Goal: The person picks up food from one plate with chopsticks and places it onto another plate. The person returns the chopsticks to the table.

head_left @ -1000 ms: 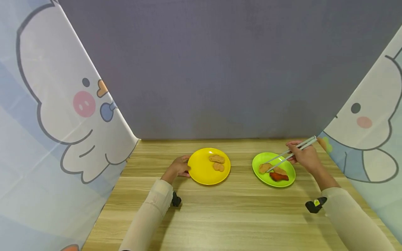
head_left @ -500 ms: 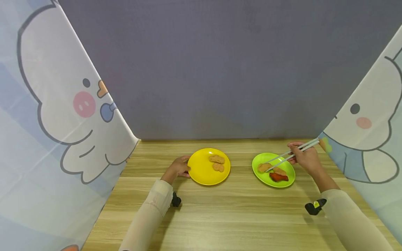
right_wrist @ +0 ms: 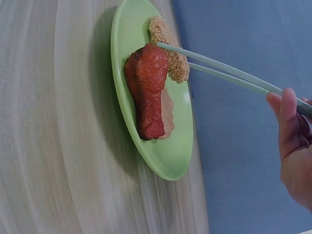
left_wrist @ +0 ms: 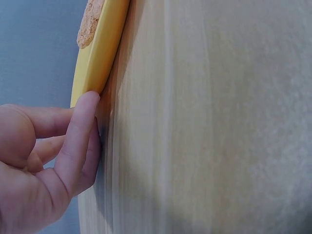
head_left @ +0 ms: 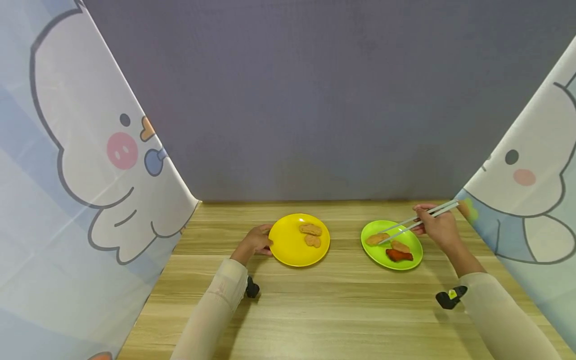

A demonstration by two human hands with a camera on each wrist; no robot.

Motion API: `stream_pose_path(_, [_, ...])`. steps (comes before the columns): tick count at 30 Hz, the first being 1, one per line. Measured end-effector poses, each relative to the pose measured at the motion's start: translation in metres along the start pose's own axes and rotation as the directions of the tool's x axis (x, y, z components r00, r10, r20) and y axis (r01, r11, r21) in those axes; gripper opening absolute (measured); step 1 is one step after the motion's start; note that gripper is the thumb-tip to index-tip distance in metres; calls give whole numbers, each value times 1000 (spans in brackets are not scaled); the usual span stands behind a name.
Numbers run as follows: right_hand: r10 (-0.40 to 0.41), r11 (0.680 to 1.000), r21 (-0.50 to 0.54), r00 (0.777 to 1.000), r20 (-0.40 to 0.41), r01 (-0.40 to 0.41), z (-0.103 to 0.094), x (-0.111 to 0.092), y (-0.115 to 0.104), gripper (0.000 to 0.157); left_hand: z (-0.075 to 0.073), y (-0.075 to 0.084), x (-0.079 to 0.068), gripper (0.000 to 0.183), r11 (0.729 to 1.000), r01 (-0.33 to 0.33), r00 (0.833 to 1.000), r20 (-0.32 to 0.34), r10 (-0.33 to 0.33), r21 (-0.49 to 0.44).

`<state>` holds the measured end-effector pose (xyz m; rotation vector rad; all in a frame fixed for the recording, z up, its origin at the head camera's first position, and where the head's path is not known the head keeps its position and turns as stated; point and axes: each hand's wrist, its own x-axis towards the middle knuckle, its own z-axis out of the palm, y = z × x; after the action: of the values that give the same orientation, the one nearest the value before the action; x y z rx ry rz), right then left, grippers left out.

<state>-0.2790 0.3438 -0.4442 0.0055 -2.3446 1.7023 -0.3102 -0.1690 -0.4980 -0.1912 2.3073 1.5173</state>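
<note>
My left hand point(head_left: 258, 240) pinches the near-left rim of a yellow plate point(head_left: 285, 245) between thumb and fingers. Two tan fried chicken nuggets, an upper one point(head_left: 310, 229) and a lower one point(head_left: 312, 241), lie on its right half. My right hand point(head_left: 438, 229) grips a pair of pale chopsticks point(right_wrist: 219, 64) over a green plate point(head_left: 416, 245). Their tips straddle a crumbed nugget point(right_wrist: 168, 41) at that plate's left side. A second nugget point(head_left: 400, 246) lies beside it, partly hidden in the right wrist view behind a reddish-brown chicken drumstick point(right_wrist: 148, 92).
Both plates stand on a wood-grain table point(head_left: 324, 310), with a gap between them. A grey panel point(head_left: 315, 100) rises behind the table's far edge. Cartoon-printed cloth walls, left point(head_left: 85, 165) and right point(head_left: 535, 200), flank it.
The nugget at the chopsticks has shifted a little left on the green plate, away from the second nugget. My right hand moved slightly right; the left hand and yellow plate stayed put.
</note>
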Motion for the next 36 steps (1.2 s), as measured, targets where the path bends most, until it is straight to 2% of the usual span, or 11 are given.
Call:
stream_pose_path(7, [13,996,88,1000,-14,-11,-1,2,1,22,1,-1,0,67,1000,0,1000,-9,0,-4])
stream_pose_path(11, [8,991,136,1000,-20,-6,1,-4,-11,30,1,-1,1,67,1000,-1,1000,-9,1,-4])
stream_pose_path(17, [-1,985,170,1000,-29,5,3,-10,-23,32,1,-2,3,67,1000,-3,1000,-8,3,-6])
stream_pose_path(27, [-12,964,266,998,-61,28,6,-5,-16,29,1,-2,2,66,1000,-3,1000,-5,3,-4])
stream_pose_path(32, [18,946,325,998,-59,2,10,1,-7,30,0,-2,4,66,1000,-4,1000,-5,4,0])
stream_pose_path(36, [20,951,309,998,-64,1,18,1,-12,26,0,-3,5,67,1000,-3,1000,-7,3,5])
